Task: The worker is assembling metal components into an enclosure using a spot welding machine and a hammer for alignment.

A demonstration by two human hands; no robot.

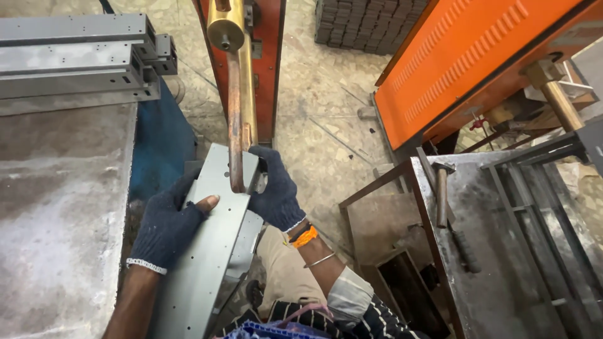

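Observation:
I hold a long grey sheet-metal channel (210,251) with small holes, slanted up toward a copper electrode arm (235,125) of an orange welding machine (267,63). My left hand (166,226), in a dark knit glove with a bare thumb tip, grips the channel's left side. My right hand (275,191), gloved too, grips its upper right edge beside the electrode tip. The channel's top end sits under the curved copper arm.
A grey steel table (56,207) lies at left with stacked grey metal channels (75,59) at its far end. At right stand an orange machine housing (471,56), a metal bench (502,263) with a hammer (441,191), and a rod frame (540,207).

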